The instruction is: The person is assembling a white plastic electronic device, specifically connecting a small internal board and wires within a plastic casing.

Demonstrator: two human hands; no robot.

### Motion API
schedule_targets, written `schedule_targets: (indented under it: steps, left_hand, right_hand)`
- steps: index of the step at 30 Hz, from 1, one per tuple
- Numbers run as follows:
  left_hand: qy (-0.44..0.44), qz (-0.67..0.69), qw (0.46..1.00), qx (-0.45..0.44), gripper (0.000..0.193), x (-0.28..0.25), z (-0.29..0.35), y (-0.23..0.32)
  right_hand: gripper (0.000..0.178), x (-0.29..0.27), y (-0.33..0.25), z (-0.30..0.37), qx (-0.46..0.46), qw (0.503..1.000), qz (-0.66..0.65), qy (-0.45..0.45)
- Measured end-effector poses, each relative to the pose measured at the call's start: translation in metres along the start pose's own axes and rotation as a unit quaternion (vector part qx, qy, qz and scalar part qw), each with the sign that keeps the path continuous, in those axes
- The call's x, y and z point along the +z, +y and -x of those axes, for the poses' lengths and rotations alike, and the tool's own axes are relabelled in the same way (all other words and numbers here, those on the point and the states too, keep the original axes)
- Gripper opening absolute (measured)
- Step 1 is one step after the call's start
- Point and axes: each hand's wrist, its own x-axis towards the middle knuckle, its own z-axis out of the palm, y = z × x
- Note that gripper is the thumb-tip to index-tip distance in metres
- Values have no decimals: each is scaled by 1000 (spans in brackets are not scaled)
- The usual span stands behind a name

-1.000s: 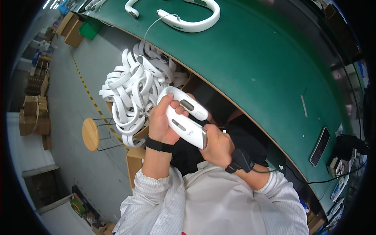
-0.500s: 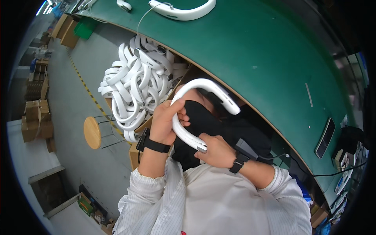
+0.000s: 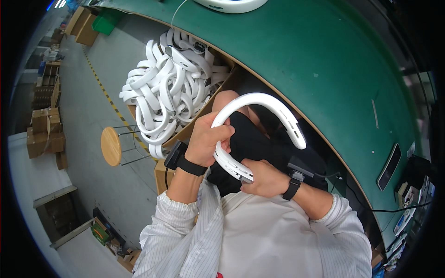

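A white, U-shaped neck fan (image 3: 259, 98) is held over my lap, its curve pointing up and its slotted far end hanging free on the right. My left hand (image 3: 207, 139) is wrapped round its left side, thumb across the band. At the lower end, my right hand (image 3: 265, 178) pinches the tip, where slots and a small dark grey part show. The fingers under that tip are partly hidden.
A cardboard box (image 3: 205, 110) heaped with white neck fans (image 3: 162, 90) stands left of my knees. The green table (image 3: 301, 60) runs along the front and right, bearing another white fan (image 3: 232, 5) and a phone (image 3: 389, 167). A round stool (image 3: 111, 146) is at left.
Both hands and the neck fan have shifted slightly right. The fan has turned a little, so more slots show near its lower end. Both hands keep their hold.
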Motion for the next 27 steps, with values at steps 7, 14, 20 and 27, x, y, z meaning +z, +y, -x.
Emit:
schedule_targets:
  steps: [7,14,20,27]
  left_hand:
    - [-2,-10,1000,-10,14,-2,-8,-3]
    - [-26,-5,1000,3,13,-1,-8,3]
    - [15,-67,997,44,11,4,-14,-2]
    - [145,-104,982,54,9,3,-10,-14]
  right_hand:
    - [36,-3,-2,-1,25,1000,0,-4]
    - [47,0,5,-6,-6,999,-42,20]
    - [43,4,-4,-11,35,998,8,52]
    - [37,29,11,-18,11,979,86,187]
